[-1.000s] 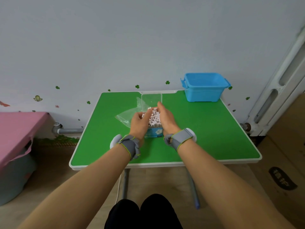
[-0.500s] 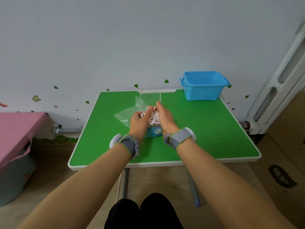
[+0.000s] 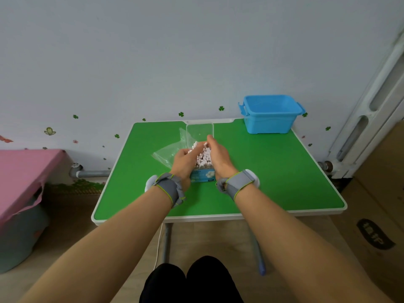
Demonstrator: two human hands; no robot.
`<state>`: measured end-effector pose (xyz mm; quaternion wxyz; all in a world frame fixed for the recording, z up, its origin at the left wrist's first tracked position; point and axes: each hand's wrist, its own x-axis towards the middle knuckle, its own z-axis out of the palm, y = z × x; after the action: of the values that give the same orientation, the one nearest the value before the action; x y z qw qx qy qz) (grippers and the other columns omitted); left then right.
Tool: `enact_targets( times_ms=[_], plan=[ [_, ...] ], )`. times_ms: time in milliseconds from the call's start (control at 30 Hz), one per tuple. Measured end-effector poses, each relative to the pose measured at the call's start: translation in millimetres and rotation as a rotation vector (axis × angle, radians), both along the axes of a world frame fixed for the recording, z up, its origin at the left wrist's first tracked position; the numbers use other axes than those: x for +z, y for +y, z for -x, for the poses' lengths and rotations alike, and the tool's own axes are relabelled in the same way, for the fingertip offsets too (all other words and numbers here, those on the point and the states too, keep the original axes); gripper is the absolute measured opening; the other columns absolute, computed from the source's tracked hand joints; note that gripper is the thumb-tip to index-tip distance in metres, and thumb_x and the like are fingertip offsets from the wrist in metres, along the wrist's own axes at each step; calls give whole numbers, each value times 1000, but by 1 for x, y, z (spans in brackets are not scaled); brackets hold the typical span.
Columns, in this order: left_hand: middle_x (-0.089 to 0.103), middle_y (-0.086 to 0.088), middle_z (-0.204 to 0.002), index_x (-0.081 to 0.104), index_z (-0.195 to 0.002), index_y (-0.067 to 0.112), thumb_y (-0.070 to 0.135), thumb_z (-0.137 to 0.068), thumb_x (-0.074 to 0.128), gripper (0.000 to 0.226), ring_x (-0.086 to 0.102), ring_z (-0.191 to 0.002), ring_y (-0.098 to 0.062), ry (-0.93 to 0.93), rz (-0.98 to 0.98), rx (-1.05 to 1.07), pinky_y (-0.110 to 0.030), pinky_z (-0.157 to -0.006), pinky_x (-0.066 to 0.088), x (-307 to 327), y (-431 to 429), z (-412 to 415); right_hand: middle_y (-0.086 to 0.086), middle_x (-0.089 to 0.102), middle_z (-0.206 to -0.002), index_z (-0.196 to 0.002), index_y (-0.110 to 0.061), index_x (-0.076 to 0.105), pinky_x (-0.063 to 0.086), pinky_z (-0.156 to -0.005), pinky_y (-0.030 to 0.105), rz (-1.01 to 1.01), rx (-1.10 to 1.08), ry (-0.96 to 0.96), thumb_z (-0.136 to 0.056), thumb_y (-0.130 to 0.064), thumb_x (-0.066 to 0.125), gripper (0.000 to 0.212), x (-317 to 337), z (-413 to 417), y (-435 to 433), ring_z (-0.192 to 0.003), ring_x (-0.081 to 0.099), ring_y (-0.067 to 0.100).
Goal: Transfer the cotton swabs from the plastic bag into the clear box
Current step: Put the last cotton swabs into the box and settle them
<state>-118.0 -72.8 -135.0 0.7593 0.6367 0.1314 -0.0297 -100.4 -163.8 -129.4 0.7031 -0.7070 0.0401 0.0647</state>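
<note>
Green table [image 3: 273, 182] pushed up against a pale wall w/ little clover stickers, blue bin [image 3: 271, 119] on the back right corner. Clear box [image 3: 202, 175] sits mid-table, its lid [image 3: 200, 133] standing open at the back. Cotton swabs [image 3: 203, 156] are packed upright in the box, tips sticking up past the rim. Left hand [image 3: 182, 159] is on the left side of the bunch, fingers curled round it. Right hand [image 3: 219, 156] is flat against the right side, fingers straight, pressing inward. Plastic bag [image 3: 166, 154] lies flat on the table just left of the box, partly behind the left hand. Grey straps on both wrists btw.
</note>
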Motion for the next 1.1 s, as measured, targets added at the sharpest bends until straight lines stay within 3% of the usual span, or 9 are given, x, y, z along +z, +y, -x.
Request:
enact_targets(
  times_ms=[133,333,467,533,700,800,933,1033,1100],
  plan=[
    [71,-13,-99,62,-105,4,49,-88,57,48,69,-81,-26,17,13,-2,-34,-70,59,2,1,-3,3,58,-67,-78,-8,57,45,-57,24,-19,24,-1,-99,-42,34,46,1,3,-1,-60,57,19],
    [63,-20,-103,51,-94,4,36,-92,57,33,64,-84,-31,-2,-49,40,-46,-82,54,-1,0,-4,4,51,-65,-63,-17,42,40,-67,33,-35,8,-1,-99,-37,37,41,2,3,0,-74,49,22],
    [67,-15,-112,58,-116,1,61,-77,62,72,66,-101,-33,40,-103,14,-49,-93,52,9,0,-4,16,65,-110,-94,-5,62,47,-93,41,5,4,7,-98,-42,36,45,2,2,1,-105,61,31],
    [67,-17,-111,60,-113,-1,61,-74,66,73,65,-102,-36,53,-139,33,-51,-93,51,11,0,-7,23,64,-116,-109,5,60,47,-90,39,10,-25,0,-98,-40,36,52,2,3,2,-111,59,34],
    [64,-19,-94,56,-94,6,43,-82,66,40,60,-84,-28,20,-198,92,-57,-93,49,6,-2,-10,11,60,-79,-87,-7,58,43,-61,26,-27,-5,-8,-98,-37,37,38,1,2,0,-70,57,20],
    [64,-20,-95,57,-95,6,45,-82,66,42,59,-85,-26,31,-193,100,-56,-93,49,7,-2,-10,4,57,-69,-74,-11,55,41,-58,24,-51,4,-1,-98,-37,38,39,0,1,-1,-66,55,19],
    [63,-21,-94,57,-92,5,46,-79,70,45,61,-83,-29,31,-146,81,-49,-88,51,7,-1,-10,4,64,-84,-92,-8,60,46,-64,24,-39,-16,-23,-98,-38,39,36,-3,-1,-1,-74,59,13],
    [57,-17,-86,51,-86,10,31,-81,71,31,56,-78,-26,3,-162,89,-41,-72,48,3,-2,-12,3,61,-65,-83,-7,65,45,-47,16,-90,-17,-1,-97,-35,40,40,-2,-2,-3,-54,58,9],
    [59,-17,-88,54,-87,8,35,-81,71,33,58,-80,-28,-5,-158,95,-39,-75,48,2,-1,-13,1,60,-61,-84,-4,65,45,-46,16,-94,-11,4,-96,-34,41,41,-4,-2,-3,-48,59,9]
  ],
)
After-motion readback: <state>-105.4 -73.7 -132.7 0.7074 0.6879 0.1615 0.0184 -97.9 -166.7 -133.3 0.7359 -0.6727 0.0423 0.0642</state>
